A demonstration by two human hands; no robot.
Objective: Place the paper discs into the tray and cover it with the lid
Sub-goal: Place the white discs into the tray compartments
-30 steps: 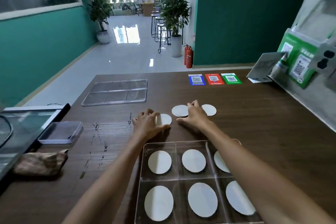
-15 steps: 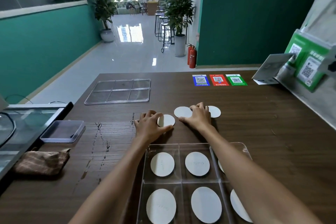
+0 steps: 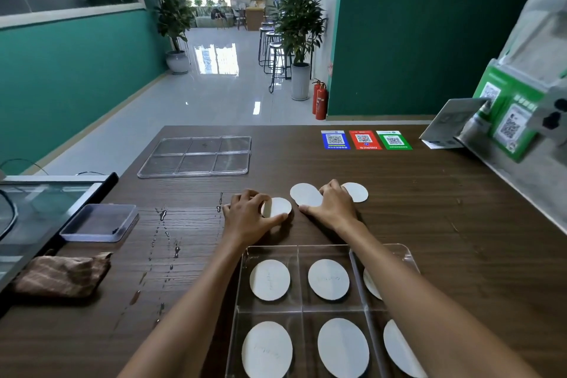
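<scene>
While the left hand pinches a paper disc beyond the tray, right hand flattens on two more; thin paper could crease, lid waits far-left.

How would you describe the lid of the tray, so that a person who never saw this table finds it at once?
Start at the dark brown wooden table and look to its far left part, beyond the left hand. There lies the flat clear plastic lid, marked into six panels. Unlike the deep clear plastic tray near the person, it holds no white paper discs.
</scene>
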